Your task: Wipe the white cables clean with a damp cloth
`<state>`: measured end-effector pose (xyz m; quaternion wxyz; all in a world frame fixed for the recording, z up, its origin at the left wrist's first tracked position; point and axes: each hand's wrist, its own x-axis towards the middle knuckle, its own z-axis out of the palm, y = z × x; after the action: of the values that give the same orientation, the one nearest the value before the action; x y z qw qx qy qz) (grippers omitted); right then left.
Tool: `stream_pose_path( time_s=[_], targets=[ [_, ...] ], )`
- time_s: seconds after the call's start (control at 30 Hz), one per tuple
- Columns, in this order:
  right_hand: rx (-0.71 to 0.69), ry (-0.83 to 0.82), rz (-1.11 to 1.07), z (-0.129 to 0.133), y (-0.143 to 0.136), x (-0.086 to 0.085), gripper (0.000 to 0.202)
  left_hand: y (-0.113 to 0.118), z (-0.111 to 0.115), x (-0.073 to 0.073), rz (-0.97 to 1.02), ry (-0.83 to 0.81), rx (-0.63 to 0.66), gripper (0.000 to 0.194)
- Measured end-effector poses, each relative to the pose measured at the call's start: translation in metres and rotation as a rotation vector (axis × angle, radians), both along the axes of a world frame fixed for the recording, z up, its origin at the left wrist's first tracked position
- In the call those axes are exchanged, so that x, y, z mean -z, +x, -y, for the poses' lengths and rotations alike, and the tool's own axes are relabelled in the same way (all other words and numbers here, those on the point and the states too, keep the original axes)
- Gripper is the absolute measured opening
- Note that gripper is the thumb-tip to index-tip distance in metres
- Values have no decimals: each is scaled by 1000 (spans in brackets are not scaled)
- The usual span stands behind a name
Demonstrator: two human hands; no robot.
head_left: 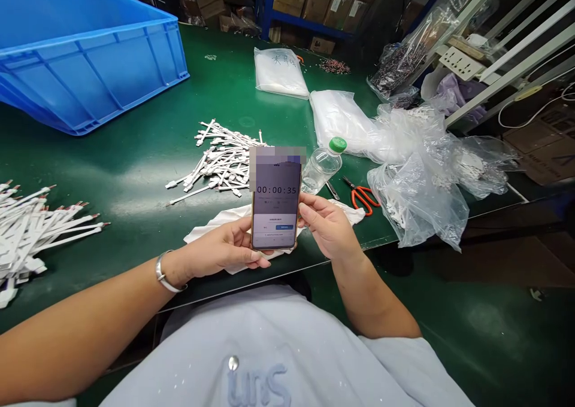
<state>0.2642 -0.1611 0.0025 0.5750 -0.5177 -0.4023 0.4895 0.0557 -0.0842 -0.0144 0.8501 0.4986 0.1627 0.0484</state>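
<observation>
**Mate:** Head view: what've you got?

**Me:** Phone (275,206), screen facing me, timer reading 00:00:35. It's over the white cloth (213,224), near the front edge (350,254) of the green table (144,155). Can't tell if its base touches the cloth.

**Mate:** Fingers?

**Me:** My L hand (231,246) is curled round the lower L corner, thumb by the bottom; some fingers are hidden behind, so can't tell how they sit. My R hand (331,226) pinches the R side btwn thumb & forefinger.

**Mate:** Tips for holding it well?

**Me:** IMO L takes the weight, R just steadies. Light grip, thumbs off the glass so no btn gets hit by accident. Keep it square to my eyes so the digits read clean.

**Mate:** Edges, room?

**Me:** Front edge is close under my forearms, so best not drift my way. R side's tight: bottle w/ green cap (321,167) just beside the phone, then orange-handled pliers (363,199), then plastic bags (415,203). One cable heap (227,158) lies just past the phone. Most room's to the L, btwn that & the other heap (38,227); blue bin (130,72) bounds it at the back.
</observation>
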Motion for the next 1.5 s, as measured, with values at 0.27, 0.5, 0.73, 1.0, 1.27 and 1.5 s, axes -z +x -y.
stream_pose_path(
  time_s=[0.27, 0.5, 0.73, 1.0, 1.27, 1.5],
  targets=[
    [11, -10, 7, 0, 1, 4, 37, 0, 0, 0, 2, -31, -8, 62],
    [-5, -3, -6, 0, 1, 2, 35, 0, 1, -4, -37, -61, -23, 63],
    [-20, -17, 20, 1, 0, 3, 38, 1, 0, -4, -27, -102, -28, 63],
    [-34, -5, 56, 2, -1, 2, 37, -1, -1, -3, -54, -83, -12, 65],
    [-62, 33, 48, 3, -13, 3, 52, -1, -2, -1, -36, -108, -25, 68],
    [-33, 26, 21, 3, -18, 7, 56, -2, -4, 7, -34, -114, -31, 66]
  ],
)
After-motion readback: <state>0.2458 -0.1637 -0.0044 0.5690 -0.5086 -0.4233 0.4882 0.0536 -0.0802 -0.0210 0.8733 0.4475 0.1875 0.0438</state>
